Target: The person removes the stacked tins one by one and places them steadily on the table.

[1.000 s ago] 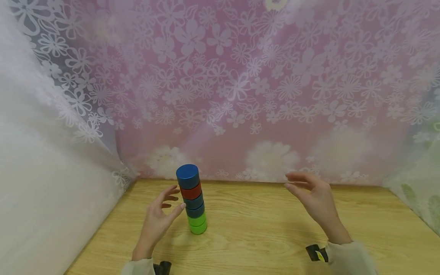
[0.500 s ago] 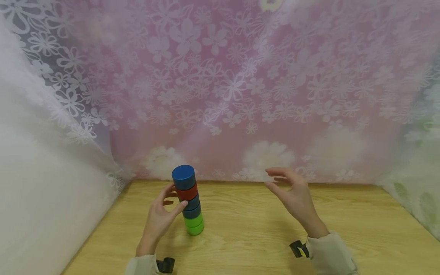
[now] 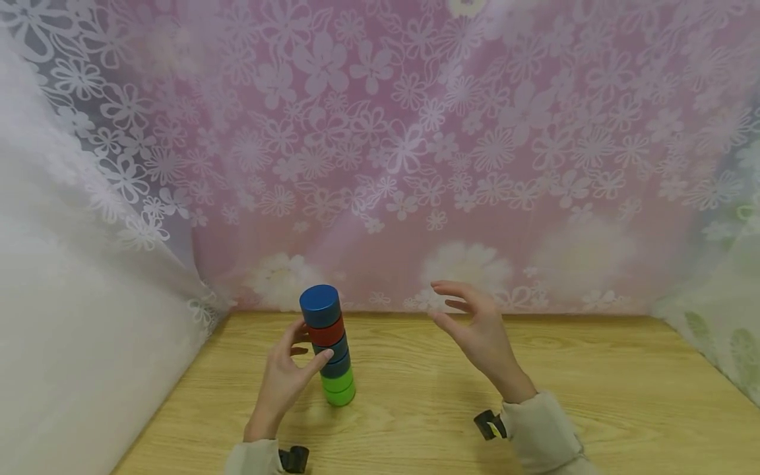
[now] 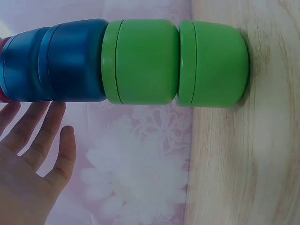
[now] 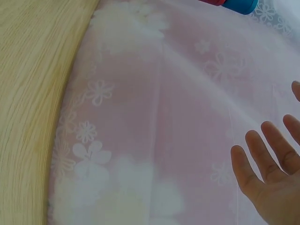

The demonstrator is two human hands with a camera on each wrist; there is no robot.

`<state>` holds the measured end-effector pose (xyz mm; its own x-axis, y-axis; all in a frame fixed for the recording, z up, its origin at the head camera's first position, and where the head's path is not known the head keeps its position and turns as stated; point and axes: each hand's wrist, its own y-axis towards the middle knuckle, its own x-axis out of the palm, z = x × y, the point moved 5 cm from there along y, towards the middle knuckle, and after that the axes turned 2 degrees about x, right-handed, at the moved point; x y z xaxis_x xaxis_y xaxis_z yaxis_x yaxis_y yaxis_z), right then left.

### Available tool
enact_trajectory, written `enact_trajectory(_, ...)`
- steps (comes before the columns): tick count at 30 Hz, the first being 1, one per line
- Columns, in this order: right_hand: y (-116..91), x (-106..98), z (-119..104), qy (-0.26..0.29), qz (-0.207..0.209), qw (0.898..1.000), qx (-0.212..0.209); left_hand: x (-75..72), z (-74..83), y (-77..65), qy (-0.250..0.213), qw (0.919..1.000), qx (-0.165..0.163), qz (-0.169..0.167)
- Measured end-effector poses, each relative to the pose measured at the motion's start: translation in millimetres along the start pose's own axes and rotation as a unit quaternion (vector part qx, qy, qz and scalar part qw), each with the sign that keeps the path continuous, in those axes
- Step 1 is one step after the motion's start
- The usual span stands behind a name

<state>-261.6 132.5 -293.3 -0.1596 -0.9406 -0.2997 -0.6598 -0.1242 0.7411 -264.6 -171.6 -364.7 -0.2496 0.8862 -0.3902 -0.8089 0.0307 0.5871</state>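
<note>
A tall upright stack of small round lidded canisters stands left of the middle in the head view. From the top come a blue canister (image 3: 320, 307), a red one (image 3: 326, 331), two darker blue ones (image 4: 77, 61) and two green ones (image 4: 145, 61); the bottom green one (image 4: 220, 64) stands on the table. My left hand (image 3: 285, 379) is at the upper part of the stack, thumb across its front, index fingertip hidden behind. In the left wrist view its fingers reach the side of the blue canisters. My right hand (image 3: 481, 333) is in the air to the right, fingers apart, holding nothing.
A wood-grain table (image 3: 427, 396) lies under the hands. Behind it hangs a pink flowered curtain (image 3: 380, 165), with a white curtain (image 3: 89, 316) on the left and a pale leafy one (image 3: 724, 330) on the right.
My left hand has moved in to the stack, its thumb now across the front. The right hand has moved left towards the stack. The canisters keep their order.
</note>
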Motion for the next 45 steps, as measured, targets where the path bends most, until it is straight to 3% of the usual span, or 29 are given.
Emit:
enact_trajectory(13,8,24,-5,0.035,-0.012,0.999,0.008,3.8,-2.0,0.0,-0.015,0.9994,0.021,0.022)
enact_trajectory(23,14,40,-7,0.049,-0.022,0.998,0.014,6.2,1.1,0.0,-0.027,0.9967,0.063,0.045)
enact_trajectory(45,24,88,-18,0.07,-0.077,0.993,0.056,6.0,7.0,1.7,-0.031,0.9953,0.079,0.046)
